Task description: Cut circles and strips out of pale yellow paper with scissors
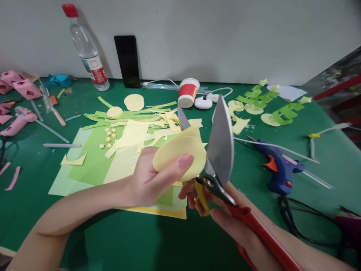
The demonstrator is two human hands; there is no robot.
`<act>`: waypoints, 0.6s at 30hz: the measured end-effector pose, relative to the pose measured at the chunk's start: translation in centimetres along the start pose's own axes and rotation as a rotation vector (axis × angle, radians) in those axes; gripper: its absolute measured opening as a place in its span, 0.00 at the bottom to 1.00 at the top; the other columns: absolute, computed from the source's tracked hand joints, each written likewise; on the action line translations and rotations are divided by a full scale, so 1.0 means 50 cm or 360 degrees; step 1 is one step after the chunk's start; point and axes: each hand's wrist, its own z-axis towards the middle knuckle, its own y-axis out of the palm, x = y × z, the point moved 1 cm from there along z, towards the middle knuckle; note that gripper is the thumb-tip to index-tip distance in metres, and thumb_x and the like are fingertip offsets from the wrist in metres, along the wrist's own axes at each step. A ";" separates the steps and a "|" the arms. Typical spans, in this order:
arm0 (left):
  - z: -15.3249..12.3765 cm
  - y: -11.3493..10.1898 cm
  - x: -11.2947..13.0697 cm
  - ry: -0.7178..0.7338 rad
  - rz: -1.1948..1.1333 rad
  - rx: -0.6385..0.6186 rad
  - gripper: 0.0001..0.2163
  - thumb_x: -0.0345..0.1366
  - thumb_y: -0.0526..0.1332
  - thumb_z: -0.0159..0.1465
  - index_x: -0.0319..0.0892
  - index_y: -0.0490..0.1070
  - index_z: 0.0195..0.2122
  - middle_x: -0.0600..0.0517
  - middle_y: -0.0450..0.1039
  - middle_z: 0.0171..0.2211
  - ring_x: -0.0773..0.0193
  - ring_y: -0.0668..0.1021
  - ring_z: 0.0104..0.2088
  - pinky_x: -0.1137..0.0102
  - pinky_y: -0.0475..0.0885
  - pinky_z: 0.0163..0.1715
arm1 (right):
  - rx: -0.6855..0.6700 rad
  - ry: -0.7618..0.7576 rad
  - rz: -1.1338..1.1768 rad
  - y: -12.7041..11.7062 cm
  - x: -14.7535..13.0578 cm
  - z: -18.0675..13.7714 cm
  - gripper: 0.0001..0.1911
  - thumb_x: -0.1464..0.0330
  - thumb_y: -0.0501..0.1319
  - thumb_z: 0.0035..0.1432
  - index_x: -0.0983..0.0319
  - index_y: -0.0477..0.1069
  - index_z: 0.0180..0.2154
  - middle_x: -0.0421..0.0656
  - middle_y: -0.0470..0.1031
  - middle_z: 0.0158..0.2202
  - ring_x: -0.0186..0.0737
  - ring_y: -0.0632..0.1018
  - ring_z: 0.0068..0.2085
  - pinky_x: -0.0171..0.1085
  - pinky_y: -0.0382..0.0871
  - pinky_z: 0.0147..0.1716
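My left hand (149, 180) pinches a pale yellow paper disc (180, 154) between thumb and fingers, holding it up above the table. My right hand (225, 222) grips large scissors (220, 146) by their red and yellow handles. The blades stand open, and the disc's edge sits between them. Under both hands lie yellow and light green paper sheets (93, 165) on the green table (126, 241).
Yellow and green paper strips and discs (134, 113) cover the middle. A blue glue gun (278, 167) with its cord lies right, a pink glue gun (17, 122) left. A water bottle (86, 47), a black phone (127, 60), a red paper cup (188, 92) and green paper shapes (265, 99) stand further back.
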 end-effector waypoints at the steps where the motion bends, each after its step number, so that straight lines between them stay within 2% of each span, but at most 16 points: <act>1: 0.000 0.002 -0.001 -0.0003 -0.0032 -0.0002 0.20 0.40 0.50 0.66 0.39 0.65 0.17 0.52 0.68 0.16 0.69 0.73 0.19 0.75 0.69 0.17 | 0.0009 0.0020 0.0011 0.000 0.002 0.000 0.11 0.73 0.50 0.59 0.53 0.61 0.40 0.38 0.65 0.31 0.35 0.68 0.25 0.32 0.66 0.23; 7: -0.002 0.005 -0.007 -0.0014 -0.0038 0.0108 0.20 0.42 0.51 0.65 0.40 0.65 0.17 0.54 0.68 0.15 0.70 0.73 0.18 0.76 0.69 0.17 | 0.0078 0.0135 0.0007 0.002 0.005 -0.006 0.07 0.70 0.50 0.59 0.55 0.63 0.39 0.38 0.65 0.25 0.35 0.67 0.22 0.33 0.67 0.22; 10: -0.001 0.000 -0.003 -0.0038 0.0046 0.0053 0.19 0.42 0.51 0.65 0.40 0.66 0.19 0.54 0.70 0.16 0.70 0.73 0.19 0.76 0.69 0.17 | 0.0097 0.0148 -0.0009 0.005 0.001 -0.008 0.07 0.70 0.49 0.59 0.55 0.63 0.38 0.36 0.63 0.22 0.34 0.63 0.18 0.34 0.65 0.21; 13: -0.001 -0.004 0.001 -0.0045 0.0098 -0.0021 0.20 0.41 0.50 0.66 0.40 0.66 0.18 0.53 0.70 0.17 0.69 0.73 0.20 0.75 0.69 0.18 | 0.0132 0.0088 -0.0046 0.006 -0.004 -0.005 0.08 0.70 0.48 0.59 0.54 0.62 0.37 0.35 0.63 0.24 0.33 0.61 0.18 0.33 0.62 0.20; 18: -0.002 -0.004 -0.003 -0.0016 0.0080 -0.0006 0.20 0.40 0.49 0.66 0.39 0.66 0.19 0.53 0.70 0.18 0.70 0.73 0.20 0.75 0.68 0.18 | -0.0013 0.0153 0.0010 0.000 -0.005 0.000 0.06 0.68 0.46 0.61 0.55 0.60 0.38 0.35 0.61 0.21 0.33 0.59 0.18 0.33 0.57 0.18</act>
